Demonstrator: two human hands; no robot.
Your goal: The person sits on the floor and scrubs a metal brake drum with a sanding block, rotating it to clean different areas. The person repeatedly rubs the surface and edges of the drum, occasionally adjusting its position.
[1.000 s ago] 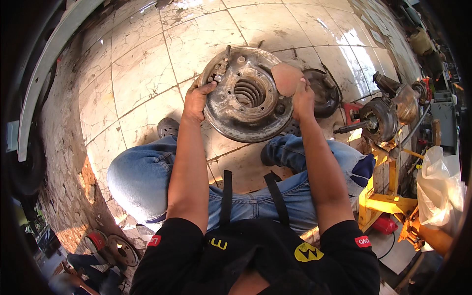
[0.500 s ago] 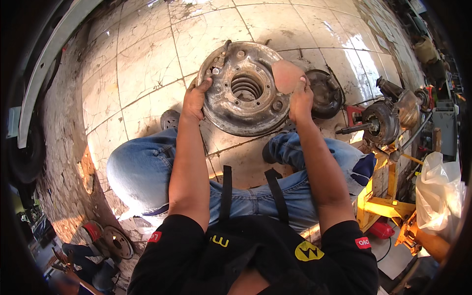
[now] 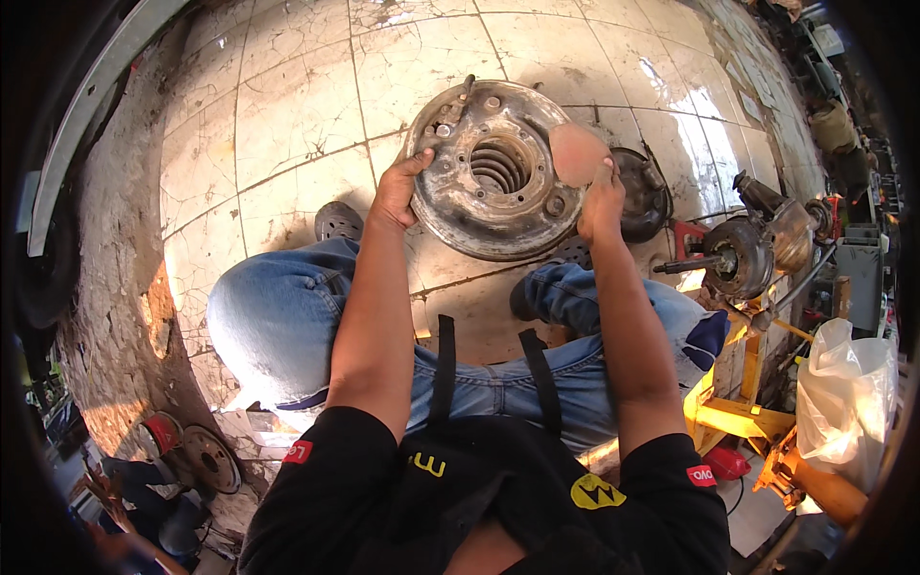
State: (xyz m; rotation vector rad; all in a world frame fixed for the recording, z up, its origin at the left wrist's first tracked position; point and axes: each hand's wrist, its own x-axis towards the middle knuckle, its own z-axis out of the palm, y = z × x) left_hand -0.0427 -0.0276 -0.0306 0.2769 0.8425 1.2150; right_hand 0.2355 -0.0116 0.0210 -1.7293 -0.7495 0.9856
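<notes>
I hold a round, rusty metal brake plate (image 3: 479, 206) with a ribbed hole in its middle, raised in front of me over the tiled floor. My left hand (image 3: 398, 190) grips its left rim. My right hand (image 3: 601, 199) presses a worn pinkish sanding pad (image 3: 578, 153) against the plate's right edge. My knees in blue jeans (image 3: 278, 316) are bent below the plate.
A dark brake drum (image 3: 644, 196) lies on the floor just right of the plate. An axle hub assembly (image 3: 743, 257) rests on a yellow stand (image 3: 738, 412) at the right, beside a white plastic bag (image 3: 848, 402). A disc (image 3: 209, 458) lies at lower left.
I have lifted the plate slightly up and away. Both hands kept their places on it, the right one still on the pad.
</notes>
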